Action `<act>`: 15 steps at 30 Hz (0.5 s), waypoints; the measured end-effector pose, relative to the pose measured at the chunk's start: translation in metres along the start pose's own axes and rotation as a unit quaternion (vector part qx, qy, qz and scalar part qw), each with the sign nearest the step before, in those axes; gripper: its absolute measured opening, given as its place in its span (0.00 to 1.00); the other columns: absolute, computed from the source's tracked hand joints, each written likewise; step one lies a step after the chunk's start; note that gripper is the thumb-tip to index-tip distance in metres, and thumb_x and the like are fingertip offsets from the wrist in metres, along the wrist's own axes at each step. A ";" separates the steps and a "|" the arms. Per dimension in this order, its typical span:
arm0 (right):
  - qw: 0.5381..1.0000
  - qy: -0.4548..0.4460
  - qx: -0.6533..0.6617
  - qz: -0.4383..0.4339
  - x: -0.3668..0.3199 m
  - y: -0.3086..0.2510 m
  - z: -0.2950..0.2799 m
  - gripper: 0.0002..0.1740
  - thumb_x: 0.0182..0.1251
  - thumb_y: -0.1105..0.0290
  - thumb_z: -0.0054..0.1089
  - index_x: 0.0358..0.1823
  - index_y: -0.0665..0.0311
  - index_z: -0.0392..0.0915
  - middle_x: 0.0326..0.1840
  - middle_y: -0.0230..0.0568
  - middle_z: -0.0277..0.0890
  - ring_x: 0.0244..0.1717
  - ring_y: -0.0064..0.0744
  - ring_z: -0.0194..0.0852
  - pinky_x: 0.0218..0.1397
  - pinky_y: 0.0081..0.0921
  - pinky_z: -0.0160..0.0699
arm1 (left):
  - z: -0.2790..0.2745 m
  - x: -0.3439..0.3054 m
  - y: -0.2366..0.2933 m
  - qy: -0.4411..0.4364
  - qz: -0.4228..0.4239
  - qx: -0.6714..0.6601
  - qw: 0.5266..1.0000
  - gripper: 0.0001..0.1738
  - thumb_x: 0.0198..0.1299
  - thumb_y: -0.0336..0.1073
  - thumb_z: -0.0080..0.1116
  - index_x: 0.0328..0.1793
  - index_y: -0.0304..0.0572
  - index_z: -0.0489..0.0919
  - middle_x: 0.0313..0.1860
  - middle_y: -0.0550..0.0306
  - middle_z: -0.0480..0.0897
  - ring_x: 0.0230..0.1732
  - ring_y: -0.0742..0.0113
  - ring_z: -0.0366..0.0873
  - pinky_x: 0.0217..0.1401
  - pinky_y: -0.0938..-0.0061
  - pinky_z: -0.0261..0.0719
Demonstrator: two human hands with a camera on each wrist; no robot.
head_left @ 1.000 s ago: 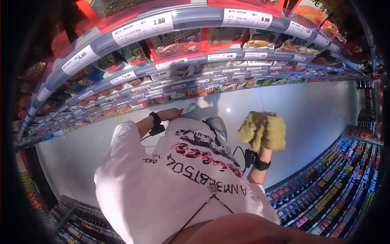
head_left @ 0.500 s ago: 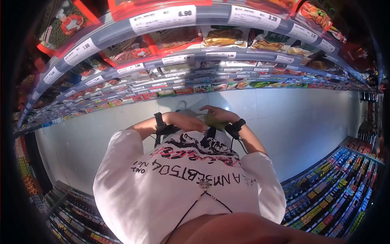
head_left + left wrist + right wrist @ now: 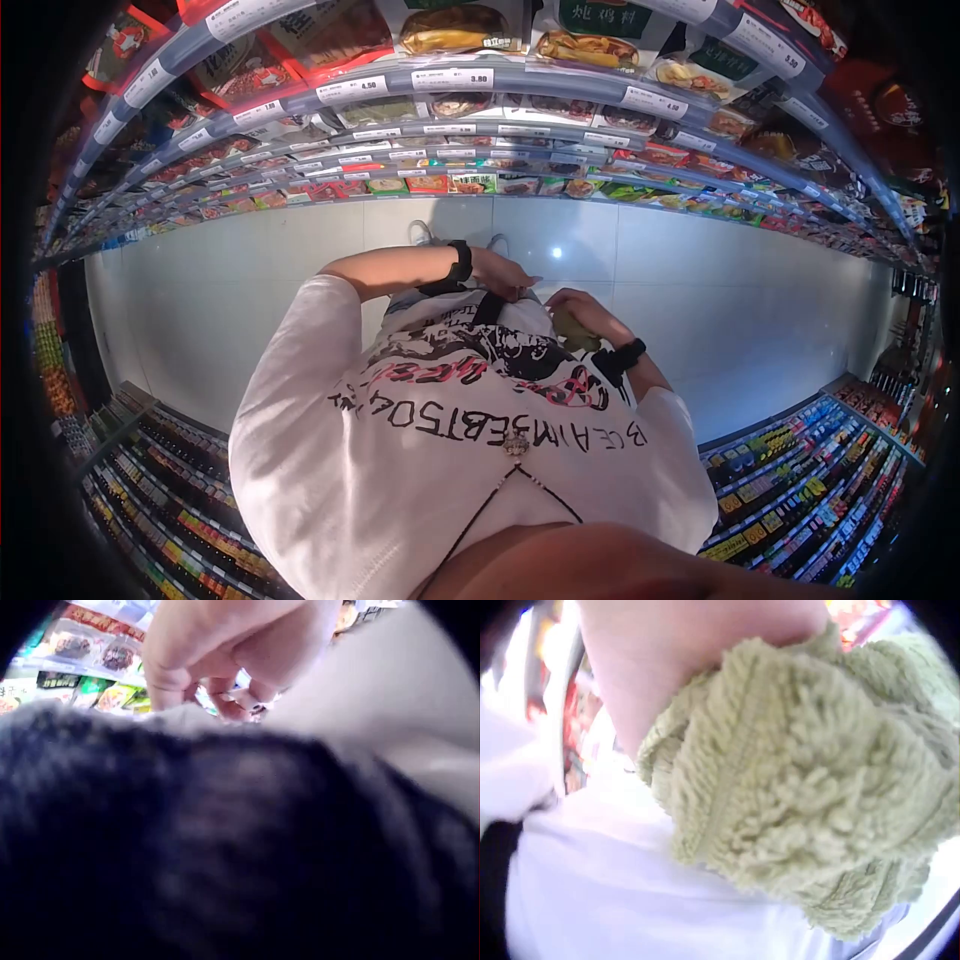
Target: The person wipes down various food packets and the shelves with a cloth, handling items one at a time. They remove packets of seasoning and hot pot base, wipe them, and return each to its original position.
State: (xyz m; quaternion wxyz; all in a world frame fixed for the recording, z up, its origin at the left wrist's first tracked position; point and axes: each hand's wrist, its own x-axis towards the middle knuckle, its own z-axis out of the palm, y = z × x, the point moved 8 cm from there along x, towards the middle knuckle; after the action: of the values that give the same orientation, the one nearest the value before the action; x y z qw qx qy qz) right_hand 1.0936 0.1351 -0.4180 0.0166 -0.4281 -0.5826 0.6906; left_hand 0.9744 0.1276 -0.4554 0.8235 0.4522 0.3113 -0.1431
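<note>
In the head view my left hand (image 3: 500, 272) is in front of the waist, close to a black strip (image 3: 488, 308) on the clothing. Its fingers bend inward in the left wrist view, with a small whitish patch (image 3: 244, 697) showing among them; I cannot tell whether they pinch it. My right hand (image 3: 597, 316) is at the right side of the waist and holds a fuzzy olive-green cloth (image 3: 573, 330). Bunched folds of the cloth (image 3: 802, 780) fill much of the right wrist view and hide the fingers.
Ahead, tiered shelves (image 3: 400, 85) carry packaged foods and price labels. Pale floor tiles (image 3: 690, 290) run between them and the body. More stocked shelves (image 3: 800, 480) stand behind on both sides. Shoes (image 3: 420, 232) are on the floor near the front shelf.
The right hand with the cloth has come in from the far right to the waist. The left hand met it there, and now they are slightly apart. The shelves have shifted left in view.
</note>
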 end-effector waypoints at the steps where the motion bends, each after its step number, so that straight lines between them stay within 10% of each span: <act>1: 0.991 -0.050 0.127 -0.007 0.001 0.012 0.000 0.15 0.59 0.66 0.35 0.36 0.64 0.72 0.28 0.40 0.72 0.30 0.27 0.69 0.40 0.24 0.68 | 0.009 -0.003 0.001 -0.008 -0.006 -0.005 1.000 0.27 0.60 0.56 0.33 0.34 0.36 0.70 0.29 0.58 0.72 0.29 0.72 0.68 0.36 0.80 0.69; 9: 0.939 0.111 -0.309 -0.099 0.000 -0.070 0.029 0.22 0.56 0.51 0.46 0.25 0.67 0.69 0.23 0.47 0.72 0.24 0.52 0.69 0.27 0.39 0.65 | 0.053 -0.033 0.024 -0.059 0.069 -0.214 0.973 0.28 0.57 0.62 0.33 0.27 0.45 0.68 0.22 0.66 0.68 0.21 0.78 0.63 0.26 0.87 0.63; 15: 0.843 0.284 -0.409 -0.202 -0.005 -0.109 0.044 0.15 0.54 0.56 0.51 0.25 0.62 0.69 0.20 0.39 0.68 0.21 0.38 0.70 0.21 0.30 0.67 | 0.032 -0.047 0.001 0.069 0.068 -0.161 0.982 0.32 0.57 0.64 0.27 0.32 0.43 0.70 0.22 0.68 0.66 0.22 0.80 0.59 0.25 0.85 0.59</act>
State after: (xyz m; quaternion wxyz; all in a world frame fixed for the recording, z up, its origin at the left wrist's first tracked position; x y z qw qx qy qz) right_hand 1.0181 0.1326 -0.3278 0.1444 -0.4463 -0.8555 0.2194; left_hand 0.9513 0.0996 -0.4116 0.8700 0.3421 0.3551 -0.0036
